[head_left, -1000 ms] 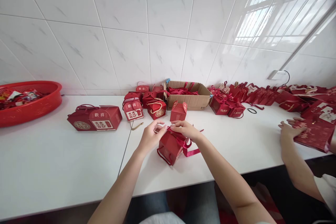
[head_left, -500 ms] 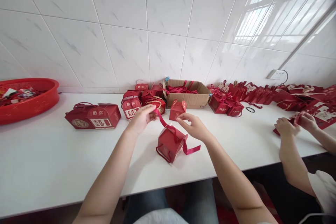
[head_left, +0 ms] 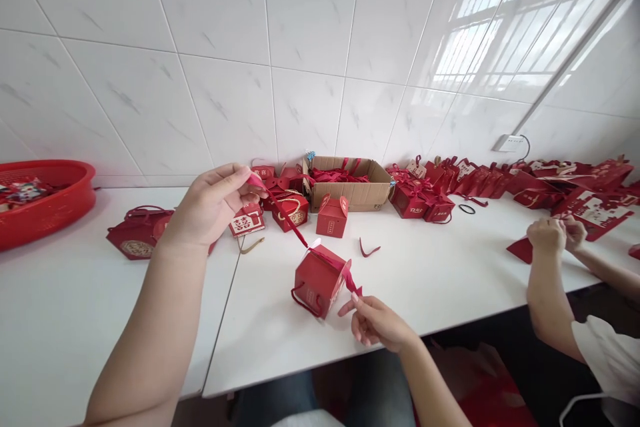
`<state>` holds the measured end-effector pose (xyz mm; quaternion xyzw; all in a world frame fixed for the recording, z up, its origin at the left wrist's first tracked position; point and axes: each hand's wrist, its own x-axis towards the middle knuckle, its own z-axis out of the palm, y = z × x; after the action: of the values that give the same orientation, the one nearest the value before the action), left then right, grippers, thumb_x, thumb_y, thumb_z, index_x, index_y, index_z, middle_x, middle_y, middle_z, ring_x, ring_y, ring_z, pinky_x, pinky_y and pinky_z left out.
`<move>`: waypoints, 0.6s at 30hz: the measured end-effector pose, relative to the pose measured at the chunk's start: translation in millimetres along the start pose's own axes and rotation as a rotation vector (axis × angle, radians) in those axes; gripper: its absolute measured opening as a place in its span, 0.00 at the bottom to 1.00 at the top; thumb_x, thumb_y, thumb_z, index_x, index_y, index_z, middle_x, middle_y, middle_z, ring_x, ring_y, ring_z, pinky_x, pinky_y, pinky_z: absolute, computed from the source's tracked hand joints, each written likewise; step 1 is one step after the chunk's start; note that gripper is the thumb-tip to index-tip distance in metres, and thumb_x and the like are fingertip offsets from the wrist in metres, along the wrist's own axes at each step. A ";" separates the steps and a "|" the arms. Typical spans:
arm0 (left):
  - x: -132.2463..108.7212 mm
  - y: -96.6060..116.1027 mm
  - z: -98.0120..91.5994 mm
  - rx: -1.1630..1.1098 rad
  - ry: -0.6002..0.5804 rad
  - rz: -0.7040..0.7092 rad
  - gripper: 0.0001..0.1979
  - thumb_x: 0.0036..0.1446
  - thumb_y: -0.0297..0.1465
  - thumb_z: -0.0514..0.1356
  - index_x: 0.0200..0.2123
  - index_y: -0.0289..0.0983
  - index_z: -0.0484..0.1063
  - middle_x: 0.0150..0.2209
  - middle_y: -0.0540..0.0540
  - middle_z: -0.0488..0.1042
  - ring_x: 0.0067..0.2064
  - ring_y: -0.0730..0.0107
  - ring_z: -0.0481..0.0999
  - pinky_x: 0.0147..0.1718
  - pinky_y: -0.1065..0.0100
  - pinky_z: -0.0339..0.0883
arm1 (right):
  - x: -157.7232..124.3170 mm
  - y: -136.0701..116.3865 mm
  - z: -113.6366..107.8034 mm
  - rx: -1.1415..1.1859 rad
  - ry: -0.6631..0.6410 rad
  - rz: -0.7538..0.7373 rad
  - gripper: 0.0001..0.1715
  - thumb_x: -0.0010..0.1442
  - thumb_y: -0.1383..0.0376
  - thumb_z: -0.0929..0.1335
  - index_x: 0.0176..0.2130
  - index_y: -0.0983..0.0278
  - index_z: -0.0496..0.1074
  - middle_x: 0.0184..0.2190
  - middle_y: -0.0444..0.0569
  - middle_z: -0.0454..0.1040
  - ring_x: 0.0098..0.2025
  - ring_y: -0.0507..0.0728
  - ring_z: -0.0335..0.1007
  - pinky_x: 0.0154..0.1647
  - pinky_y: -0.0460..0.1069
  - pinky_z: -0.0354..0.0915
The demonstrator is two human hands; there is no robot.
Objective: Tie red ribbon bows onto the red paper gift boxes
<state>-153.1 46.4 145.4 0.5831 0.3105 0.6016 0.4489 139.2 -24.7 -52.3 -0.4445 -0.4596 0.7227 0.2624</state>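
A small red gift box (head_left: pixel 318 281) stands on the white table (head_left: pixel 280 333) in front of me. A red ribbon (head_left: pixel 281 209) runs taut from its top up to the left. My left hand (head_left: pixel 213 203) pinches the upper end of that ribbon, raised above the table. Just right of the box, my right hand (head_left: pixel 376 321) pinches the ribbon's other end low near the table's front edge.
Several finished red boxes (head_left: pixel 280 197) and a cardboard carton (head_left: pixel 350 183) of ribbons line the tiled wall. A red basket (head_left: pixel 47 203) sits far left. Another person's hands (head_left: pixel 555 235) work on flat red boxes (head_left: pixel 590 207) at the right. A ribbon scrap (head_left: pixel 369 250) lies loose.
My hands have pulled apart: the left rose up and left drawing the ribbon taut, the right dropped toward the table edge with the other end. The view shifted right.
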 end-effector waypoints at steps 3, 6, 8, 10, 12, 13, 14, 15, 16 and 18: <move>-2.8 0.1 0.2 0.038 -0.039 -0.005 0.09 0.58 0.31 0.56 0.28 0.37 0.74 0.28 0.57 0.75 0.36 0.79 0.73 0.37 0.67 0.64 | 11.5 22.6 15.7 0.489 0.095 -0.034 0.27 0.54 0.44 0.67 0.38 0.64 0.72 0.17 0.39 0.63 0.13 0.42 0.49 0.12 0.40 0.40; -4.3 0.8 1.4 0.029 -0.015 -0.005 0.07 0.55 0.30 0.59 0.27 0.37 0.75 0.30 0.54 0.75 0.35 0.77 0.72 0.34 0.69 0.65 | 18.9 23.4 17.7 0.848 0.121 -0.097 0.18 0.49 0.52 0.74 0.33 0.62 0.70 0.19 0.37 0.62 0.15 0.41 0.49 0.12 0.37 0.42; -4.8 0.9 2.1 -0.002 0.020 -0.016 0.06 0.53 0.30 0.61 0.26 0.35 0.75 0.30 0.49 0.76 0.33 0.75 0.71 0.30 0.71 0.65 | 21.8 14.8 13.0 0.968 0.153 -0.148 0.17 0.45 0.58 0.76 0.31 0.61 0.69 0.20 0.37 0.64 0.17 0.42 0.51 0.13 0.36 0.46; -4.8 0.1 2.4 -0.036 0.062 -0.050 0.06 0.51 0.29 0.62 0.24 0.34 0.74 0.32 0.45 0.77 0.32 0.73 0.71 0.25 0.73 0.64 | 21.5 0.9 5.9 0.979 0.221 -0.208 0.16 0.46 0.61 0.76 0.33 0.59 0.70 0.21 0.37 0.65 0.17 0.42 0.52 0.13 0.37 0.47; -4.4 -1.9 2.3 -0.057 0.077 -0.092 0.07 0.51 0.30 0.62 0.24 0.33 0.73 0.34 0.42 0.78 0.31 0.71 0.72 0.22 0.73 0.61 | 17.2 -17.0 -1.5 0.895 0.312 -0.311 0.15 0.48 0.59 0.75 0.36 0.58 0.71 0.21 0.37 0.65 0.18 0.44 0.54 0.13 0.38 0.49; -4.2 -3.3 2.4 -0.063 0.070 -0.109 0.07 0.51 0.31 0.62 0.24 0.33 0.73 0.35 0.41 0.78 0.30 0.70 0.72 0.21 0.74 0.60 | 13.6 -27.2 -4.9 0.830 0.360 -0.377 0.15 0.49 0.58 0.74 0.36 0.58 0.72 0.21 0.38 0.65 0.18 0.44 0.55 0.14 0.39 0.50; -4.0 -5.1 2.9 -0.066 0.056 -0.125 0.07 0.51 0.31 0.62 0.24 0.33 0.73 0.35 0.41 0.78 0.29 0.70 0.72 0.21 0.73 0.60 | 9.5 -38.0 -7.9 0.756 0.403 -0.442 0.15 0.49 0.57 0.74 0.37 0.58 0.72 0.21 0.38 0.65 0.19 0.45 0.57 0.15 0.40 0.52; -3.9 -7.0 3.9 -0.067 0.036 -0.140 0.07 0.50 0.31 0.62 0.24 0.33 0.74 0.33 0.41 0.79 0.29 0.70 0.72 0.21 0.73 0.60 | 5.2 -49.1 -10.3 0.675 0.439 -0.502 0.15 0.50 0.56 0.73 0.37 0.59 0.73 0.22 0.39 0.66 0.21 0.46 0.58 0.17 0.41 0.54; -3.9 -9.1 5.4 -0.066 0.015 -0.155 0.07 0.50 0.32 0.62 0.24 0.34 0.74 0.31 0.42 0.78 0.28 0.71 0.72 0.21 0.73 0.61 | 1.2 -60.4 -12.1 0.589 0.466 -0.557 0.16 0.50 0.56 0.73 0.38 0.60 0.74 0.22 0.40 0.66 0.22 0.47 0.60 0.19 0.43 0.56; -4.1 -13.3 10.6 -0.064 -0.019 -0.179 0.08 0.50 0.33 0.64 0.25 0.34 0.74 0.28 0.44 0.77 0.26 0.72 0.71 0.22 0.72 0.62 | -4.6 -82.0 -13.2 0.402 0.490 -0.640 0.16 0.51 0.55 0.72 0.37 0.63 0.76 0.21 0.42 0.67 0.23 0.48 0.61 0.22 0.44 0.57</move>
<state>-140.7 46.5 133.1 0.5442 0.3378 0.5631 0.5221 150.6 13.5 20.8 -0.3784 -0.3489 0.5535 0.6548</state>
